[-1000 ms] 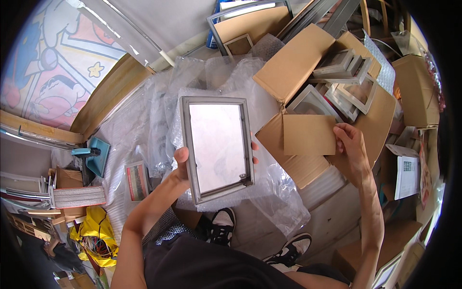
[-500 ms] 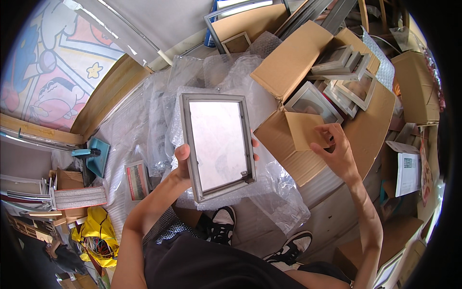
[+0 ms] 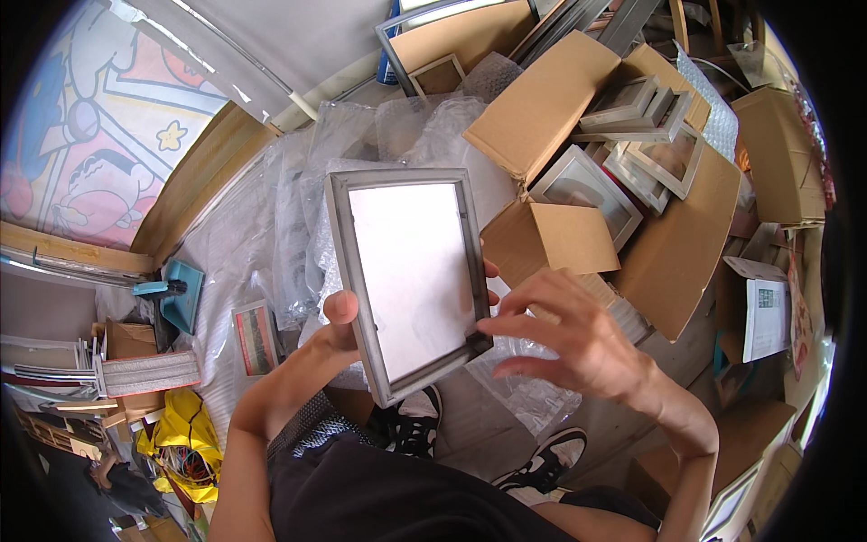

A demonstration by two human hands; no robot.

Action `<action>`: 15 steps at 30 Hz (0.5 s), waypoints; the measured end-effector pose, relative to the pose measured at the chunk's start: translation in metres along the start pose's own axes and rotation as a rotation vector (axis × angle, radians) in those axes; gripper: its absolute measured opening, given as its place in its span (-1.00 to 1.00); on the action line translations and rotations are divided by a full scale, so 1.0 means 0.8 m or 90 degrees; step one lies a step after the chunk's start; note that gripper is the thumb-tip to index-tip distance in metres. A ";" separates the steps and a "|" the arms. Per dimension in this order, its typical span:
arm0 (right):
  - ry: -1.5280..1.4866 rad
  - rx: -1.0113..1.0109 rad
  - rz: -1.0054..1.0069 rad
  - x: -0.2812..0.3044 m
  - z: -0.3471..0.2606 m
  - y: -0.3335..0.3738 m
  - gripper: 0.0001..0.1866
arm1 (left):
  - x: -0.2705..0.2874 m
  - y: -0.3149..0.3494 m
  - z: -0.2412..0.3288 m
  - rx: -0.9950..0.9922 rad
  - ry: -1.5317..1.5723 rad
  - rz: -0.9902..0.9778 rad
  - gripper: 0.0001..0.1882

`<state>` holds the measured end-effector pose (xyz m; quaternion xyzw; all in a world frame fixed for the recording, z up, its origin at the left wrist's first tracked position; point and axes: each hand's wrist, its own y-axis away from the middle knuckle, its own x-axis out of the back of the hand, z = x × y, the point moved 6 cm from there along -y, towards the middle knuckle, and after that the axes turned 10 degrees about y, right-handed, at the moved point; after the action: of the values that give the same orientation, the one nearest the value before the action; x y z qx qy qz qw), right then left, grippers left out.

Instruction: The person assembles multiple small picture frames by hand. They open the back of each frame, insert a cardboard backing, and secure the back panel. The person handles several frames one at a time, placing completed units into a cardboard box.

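Observation:
A grey picture frame [image 3: 411,271] with a white panel inside its rim is tilted up in front of me. My left hand [image 3: 338,332] grips it, thumb on the left side and fingertips showing past the right edge. At the lower right corner of the frame is my right hand [image 3: 578,339], its fingers spread and curved. One of its fingertips is at the inner rim; whether it touches cannot be made out. Behind the right hand stands an open cardboard box [image 3: 551,235] holding several picture frames [image 3: 587,191], some stacked at odd angles.
Clear bubble wrap [image 3: 388,126] covers the floor ahead. On the left are a teal dustpan [image 3: 183,294], a small red-and-green picture [image 3: 256,339] and a yellow bag [image 3: 181,443] of wires. Another cardboard box [image 3: 781,158] stands at the far right. My shoes [image 3: 551,461] are below.
My right hand has moved left and down from the cardboard box to the frame's lower right corner. The frame, still in my left hand, has shifted and tilted slightly.

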<state>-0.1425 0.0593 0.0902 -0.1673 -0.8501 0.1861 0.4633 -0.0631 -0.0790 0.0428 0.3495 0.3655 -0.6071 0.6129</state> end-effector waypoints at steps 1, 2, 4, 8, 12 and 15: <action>-0.007 0.023 -0.002 -0.004 -0.005 -0.001 -0.68 | -0.001 -0.001 -0.001 -0.016 0.005 0.001 0.23; -0.003 0.028 -0.045 -0.006 -0.007 -0.002 -0.68 | -0.002 -0.001 -0.003 -0.032 0.011 0.001 0.24; -0.013 0.033 -0.043 -0.008 -0.005 -0.005 -0.67 | -0.001 0.000 -0.004 -0.043 0.025 0.003 0.24; -0.040 0.036 -0.073 -0.011 -0.007 -0.008 -0.68 | 0.007 0.004 -0.004 -0.046 0.061 0.004 0.24; -0.239 -0.096 -0.059 -0.007 0.009 -0.003 -0.75 | 0.008 0.001 -0.002 -0.012 0.032 0.036 0.24; -0.577 -0.303 -0.038 -0.020 0.035 0.016 -0.85 | 0.005 0.002 0.002 -0.003 0.006 0.039 0.25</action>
<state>-0.1563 0.0589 0.0583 -0.1465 -0.9888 0.0284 0.0027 -0.0614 -0.0820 0.0399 0.3617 0.3588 -0.5859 0.6302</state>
